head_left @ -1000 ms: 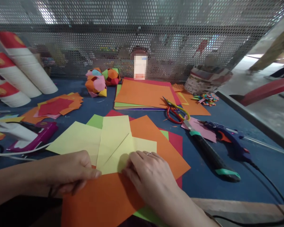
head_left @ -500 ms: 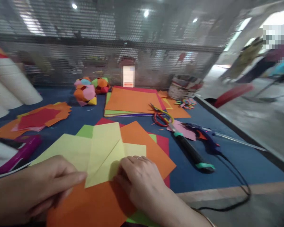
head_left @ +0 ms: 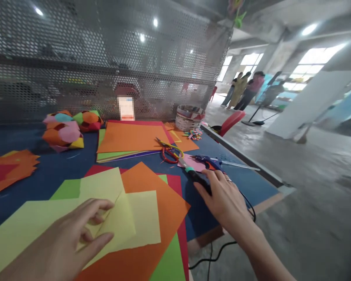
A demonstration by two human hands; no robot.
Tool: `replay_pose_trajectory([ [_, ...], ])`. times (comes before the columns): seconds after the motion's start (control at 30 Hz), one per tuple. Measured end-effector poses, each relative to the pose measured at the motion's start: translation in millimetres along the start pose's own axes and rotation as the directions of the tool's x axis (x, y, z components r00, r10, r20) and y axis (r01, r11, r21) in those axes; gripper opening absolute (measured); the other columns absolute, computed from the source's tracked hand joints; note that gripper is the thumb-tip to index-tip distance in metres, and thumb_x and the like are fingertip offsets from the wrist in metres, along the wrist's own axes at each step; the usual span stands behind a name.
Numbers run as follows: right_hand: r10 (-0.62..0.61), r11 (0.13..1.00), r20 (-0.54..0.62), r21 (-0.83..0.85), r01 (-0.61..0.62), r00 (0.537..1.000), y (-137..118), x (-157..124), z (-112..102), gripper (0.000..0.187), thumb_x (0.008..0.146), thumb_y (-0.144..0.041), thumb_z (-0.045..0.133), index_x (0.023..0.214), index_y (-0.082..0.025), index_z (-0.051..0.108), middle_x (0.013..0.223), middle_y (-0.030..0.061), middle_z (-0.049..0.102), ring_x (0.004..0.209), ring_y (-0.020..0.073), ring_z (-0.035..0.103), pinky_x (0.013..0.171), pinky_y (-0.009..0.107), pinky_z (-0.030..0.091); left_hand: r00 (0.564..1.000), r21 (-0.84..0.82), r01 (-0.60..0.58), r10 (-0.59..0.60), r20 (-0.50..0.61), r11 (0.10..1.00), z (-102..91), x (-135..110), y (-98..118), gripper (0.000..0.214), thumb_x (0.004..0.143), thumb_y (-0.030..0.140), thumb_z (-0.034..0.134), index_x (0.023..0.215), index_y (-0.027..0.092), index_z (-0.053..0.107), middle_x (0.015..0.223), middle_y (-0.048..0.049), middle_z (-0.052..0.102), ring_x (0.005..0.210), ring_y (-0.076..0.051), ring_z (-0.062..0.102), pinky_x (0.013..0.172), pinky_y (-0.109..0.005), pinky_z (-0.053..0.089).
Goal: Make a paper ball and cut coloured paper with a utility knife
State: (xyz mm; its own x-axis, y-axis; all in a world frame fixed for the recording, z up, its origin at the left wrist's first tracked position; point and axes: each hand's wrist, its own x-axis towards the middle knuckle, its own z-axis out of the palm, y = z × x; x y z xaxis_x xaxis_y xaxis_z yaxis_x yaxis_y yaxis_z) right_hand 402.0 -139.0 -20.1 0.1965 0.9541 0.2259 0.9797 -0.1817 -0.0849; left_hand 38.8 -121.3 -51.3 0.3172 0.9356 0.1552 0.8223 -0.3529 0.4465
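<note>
Hands apart: left hand [head_left: 62, 236] over the pale yellow folded paper sheet [head_left: 125, 224], thumb and fingers parted at its crease; right hand [head_left: 226, 199] at the slim black handled tool with a teal band [head_left: 196, 177], handle between thumb and fingers, grip tightness can't tell, far end hidden. Yellow sheet near table edge, atop fanned orange sheets [head_left: 171, 205], with red and green ones below. In the way beside the tool: red-and-yellow-handled scissors [head_left: 164, 146] by its tip, blue glue gun with orange trigger [head_left: 209, 160] partly on pink paper [head_left: 187, 162], black cable [head_left: 219, 249] trailing below. Farther: coloured paper stack [head_left: 131, 136], faceted paper balls [head_left: 62, 134]. Round woven basket [head_left: 187, 118], contents unreadable from here; tiny multicoloured bits [head_left: 194, 135] outside, just in front. Dark blue tabletop [head_left: 251, 181], perforated metal panel [head_left: 163, 66] behind.
</note>
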Motion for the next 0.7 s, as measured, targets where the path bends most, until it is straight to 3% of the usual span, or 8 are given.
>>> replay_pose_trajectory([
  [0.07,-0.003,1.000,0.030,0.002,0.003,1.000,3,4,7,0.032,0.101,-0.031,0.059,0.125,-0.011,0.063,0.119,0.0200,0.068,0.109,0.0377,0.068,0.087,0.045,0.053,0.989,-0.033,0.092,-0.087,0.116,0.995,-1.4,4,10,0.052,0.081,0.059,0.060,0.123,0.028,0.063,0.095,-0.0059,0.075,0.060,-0.019,0.070,0.058,-0.030,0.060],
  [0.13,-0.018,1.000,0.038,0.019,0.017,0.999,2,6,11,0.028,0.102,-0.029,0.056,0.122,-0.011,0.064,0.119,0.0200,0.068,0.110,0.0369,0.068,0.086,0.044,0.054,0.979,-0.034,0.146,-0.139,0.149,0.989,-1.0,6,19,0.058,0.078,0.056,0.061,0.129,0.029,0.059,0.097,-0.0061,0.073,0.061,-0.020,0.070,0.059,-0.033,0.060],
  [0.3,-0.035,0.998,0.021,0.060,0.034,0.999,-2,1,8,0.033,0.105,-0.024,0.043,0.128,-0.011,0.063,0.121,0.0190,0.068,0.109,0.0323,0.070,0.086,0.040,0.054,0.990,-0.015,0.130,-0.129,0.064,0.991,8.6,4,20,0.067,0.075,0.051,0.063,0.137,0.030,0.053,0.095,-0.0054,0.072,0.065,-0.022,0.070,0.060,-0.034,0.059],
  [0.37,-0.079,0.980,0.009,0.182,0.076,0.997,-2,-5,3,0.037,0.106,-0.027,0.038,0.131,-0.014,0.062,0.122,0.0159,0.070,0.108,0.0277,0.071,0.088,0.037,0.054,0.993,-0.024,0.113,-0.112,0.042,0.993,12.9,5,14,0.070,0.075,0.051,0.065,0.140,0.031,0.051,0.103,-0.0073,0.074,0.073,-0.025,0.074,0.063,-0.035,0.061],
  [0.5,-0.157,0.809,0.050,0.579,0.099,0.986,-2,-18,-7,0.043,0.106,-0.039,0.035,0.124,-0.017,0.068,0.117,0.0118,0.075,0.106,0.0237,0.071,0.091,0.034,0.053,0.989,-0.157,0.136,-0.124,0.081,0.978,15.5,14,7,0.073,0.079,0.058,0.065,0.144,0.034,0.044,0.135,-0.0126,0.065,0.104,-0.031,0.074,0.080,-0.042,0.063],
  [0.63,-0.198,0.704,0.168,0.710,0.020,0.966,-6,-21,-13,0.048,0.106,-0.049,0.035,0.119,-0.020,0.071,0.101,0.0068,0.076,0.101,0.0243,0.069,0.082,0.032,0.051,0.942,-0.310,0.299,-0.228,0.245,0.902,11.4,25,15,0.082,0.076,0.060,0.067,0.146,0.030,0.037,0.137,-0.0156,0.059,0.109,-0.033,0.071,0.091,-0.048,0.060],
  [0.7,-0.212,0.688,0.200,0.726,0.001,0.957,-8,-21,-13,0.049,0.105,-0.051,0.035,0.116,-0.021,0.072,0.094,0.0054,0.074,0.101,0.0253,0.068,0.080,0.033,0.050,0.927,-0.382,0.326,-0.213,0.309,0.865,9.7,27,21,0.082,0.074,0.055,0.068,0.144,0.029,0.035,0.134,-0.0149,0.060,0.109,-0.032,0.070,0.090,-0.046,0.059],
])
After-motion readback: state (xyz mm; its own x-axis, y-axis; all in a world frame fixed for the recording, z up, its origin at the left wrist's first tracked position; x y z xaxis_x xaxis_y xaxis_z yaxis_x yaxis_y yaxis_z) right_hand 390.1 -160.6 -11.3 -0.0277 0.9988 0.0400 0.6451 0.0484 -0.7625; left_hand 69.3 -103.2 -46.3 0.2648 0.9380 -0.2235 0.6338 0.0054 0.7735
